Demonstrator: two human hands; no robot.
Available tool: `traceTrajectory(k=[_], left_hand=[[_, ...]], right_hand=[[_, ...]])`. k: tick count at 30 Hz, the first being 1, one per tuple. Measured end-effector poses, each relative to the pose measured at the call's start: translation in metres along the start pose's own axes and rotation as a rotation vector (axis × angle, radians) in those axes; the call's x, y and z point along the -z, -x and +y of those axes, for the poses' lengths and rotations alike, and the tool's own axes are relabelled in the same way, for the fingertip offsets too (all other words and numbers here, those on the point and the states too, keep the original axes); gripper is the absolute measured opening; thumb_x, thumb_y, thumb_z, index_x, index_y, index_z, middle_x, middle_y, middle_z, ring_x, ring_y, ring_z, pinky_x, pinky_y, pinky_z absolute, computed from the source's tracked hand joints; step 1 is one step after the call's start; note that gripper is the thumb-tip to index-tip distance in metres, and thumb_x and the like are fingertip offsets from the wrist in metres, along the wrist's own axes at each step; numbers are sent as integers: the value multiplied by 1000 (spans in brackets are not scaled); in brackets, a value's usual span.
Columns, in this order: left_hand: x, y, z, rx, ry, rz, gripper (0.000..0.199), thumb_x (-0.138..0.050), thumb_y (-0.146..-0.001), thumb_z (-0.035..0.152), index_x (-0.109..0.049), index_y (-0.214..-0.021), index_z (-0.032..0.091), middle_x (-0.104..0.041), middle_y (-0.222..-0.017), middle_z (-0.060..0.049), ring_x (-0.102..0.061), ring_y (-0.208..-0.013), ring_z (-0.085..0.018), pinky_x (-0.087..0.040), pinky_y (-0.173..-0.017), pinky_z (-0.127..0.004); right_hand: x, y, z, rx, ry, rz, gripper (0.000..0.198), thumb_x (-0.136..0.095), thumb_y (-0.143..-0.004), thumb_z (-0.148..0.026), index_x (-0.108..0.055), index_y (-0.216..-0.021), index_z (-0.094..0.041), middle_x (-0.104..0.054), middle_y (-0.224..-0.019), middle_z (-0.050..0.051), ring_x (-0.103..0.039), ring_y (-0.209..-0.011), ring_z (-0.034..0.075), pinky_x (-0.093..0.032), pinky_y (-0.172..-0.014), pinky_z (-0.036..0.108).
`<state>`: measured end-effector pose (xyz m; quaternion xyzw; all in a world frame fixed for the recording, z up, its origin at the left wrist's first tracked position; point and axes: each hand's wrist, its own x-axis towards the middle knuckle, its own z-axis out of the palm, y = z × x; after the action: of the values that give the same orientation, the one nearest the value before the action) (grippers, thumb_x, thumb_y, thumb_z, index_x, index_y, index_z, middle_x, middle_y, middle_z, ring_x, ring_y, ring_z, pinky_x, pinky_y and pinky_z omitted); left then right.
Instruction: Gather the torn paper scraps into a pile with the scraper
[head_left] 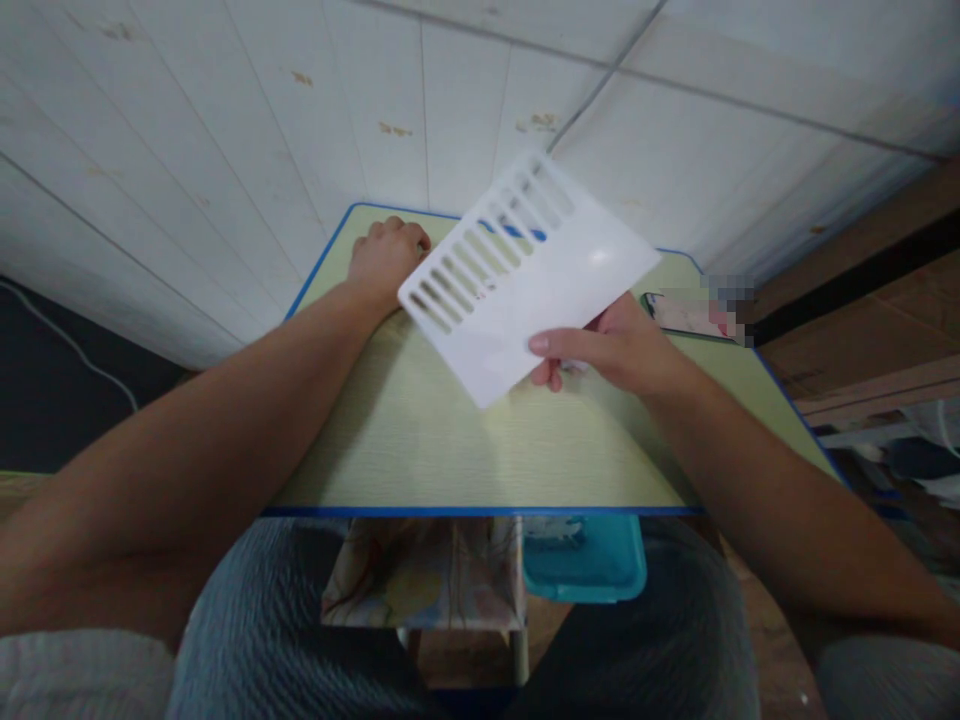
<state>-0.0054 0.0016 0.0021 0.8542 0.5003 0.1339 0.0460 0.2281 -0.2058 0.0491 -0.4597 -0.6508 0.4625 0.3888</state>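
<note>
My right hand (611,345) grips a thin white plastic sheet with a row of long slots (540,300) by its near edge, the thumb on top and the fingers beneath. The slotted sheet is held tilted above the small table (465,460), which has a pale wood-grain top and a blue rim. To its left, my left hand (386,250) rests near the table's far edge with its fingers curled in; whatever they may hold is hidden. Something blue (536,235) shows through and beside the slots, mostly covered by the sheet.
A phone (686,316) lies at the table's right side. White panelled wall (375,100) stands right behind the table, with a grey cable (607,75) running down it. Below the front edge are a teal plastic bin (592,575) and patterned cloth (427,590). Cardboard boxes (870,320) stand at right.
</note>
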Motion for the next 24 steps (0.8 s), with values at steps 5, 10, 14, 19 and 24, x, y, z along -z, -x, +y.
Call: traceTrajectory(k=[5, 10, 14, 19, 24], left_hand=[[1, 4, 8, 86, 53, 35, 46, -56, -111, 32, -75, -151, 20, -67, -159, -18, -57, -152, -42, -48, -128, -59], [-1, 4, 9, 102, 72, 55, 39, -60, -112, 27, -75, -148, 22, -69, -158, -14, -55, -153, -40, -47, -130, -57], [-3, 2, 8, 106, 46, 60, 36, -59, -112, 25, -78, -142, 21, -69, -158, -16, -58, -153, -40, -49, -129, -58], [-12, -5, 2, 104, 88, 111, 37, -60, -109, 24, -81, -139, 28, -73, -151, -14, -61, -150, -42, -52, -127, -61], [-10, -4, 4, 104, 70, 99, 38, -59, -109, 23, -81, -140, 27, -72, -153, -15, -60, -152, -43, -50, -129, -64]], right_hand=[[-1, -1, 7, 115, 168, 422, 23, -90, -88, -31, -74, -73, -26, -80, -69, 4, -72, -55, 23, -66, -55, 39], [-10, -1, 9, 113, 277, 490, 29, -89, -89, -28, -72, -66, -27, -77, -66, 5, -72, -56, 24, -68, -60, 41], [-12, -4, 13, 156, 362, 516, 31, -82, -87, -15, -68, -61, -26, -71, -61, 3, -70, -54, 22, -67, -63, 39], [-5, -9, 27, 194, 445, 501, 29, -79, -89, -13, -66, -68, -26, -73, -65, 4, -75, -62, 25, -70, -69, 43], [-3, -12, 39, 279, 565, 543, 18, -86, -87, -18, -70, -87, -27, -81, -82, 10, -84, -95, 36, -73, -99, 55]])
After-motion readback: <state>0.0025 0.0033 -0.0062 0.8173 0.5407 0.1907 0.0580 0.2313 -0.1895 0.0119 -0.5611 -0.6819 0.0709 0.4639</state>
